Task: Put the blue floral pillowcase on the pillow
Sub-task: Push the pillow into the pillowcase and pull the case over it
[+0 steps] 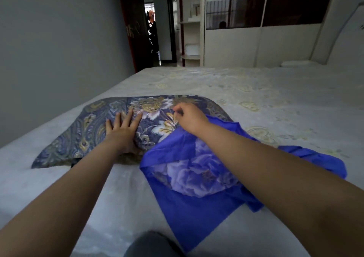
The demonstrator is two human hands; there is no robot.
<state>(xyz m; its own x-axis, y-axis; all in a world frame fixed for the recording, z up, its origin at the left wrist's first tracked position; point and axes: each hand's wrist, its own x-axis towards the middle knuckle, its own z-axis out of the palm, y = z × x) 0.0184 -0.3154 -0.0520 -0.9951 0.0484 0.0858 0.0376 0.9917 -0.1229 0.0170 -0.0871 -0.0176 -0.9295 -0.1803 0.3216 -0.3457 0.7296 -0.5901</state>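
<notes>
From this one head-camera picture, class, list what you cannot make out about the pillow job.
- Head view: the right hand has curled fingers on the pillow; whether they pinch fabric is unclear.
- The pillow's near opening lies behind the left hand and wrist.
- Part of the blue floral pillowcase is covered by the right forearm; its opening cannot be found.
- The person in the doorway is too small and dim.

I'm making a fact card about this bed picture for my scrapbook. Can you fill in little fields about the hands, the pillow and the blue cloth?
Place: a bed with a pale patterned sheet
Pillow: pillow in a dark paisley-and-flower cover, lying on the bed
Blue floral pillowcase: blue floral pillowcase crumpled beside the pillow, one edge overlapping it, not on it yet
Left hand: left hand flat on the pillow, fingers spread
Right hand: right hand fingers curled, seems to pinch cloth on the pillow's top
Background: wardrobe, open doorway
</notes>
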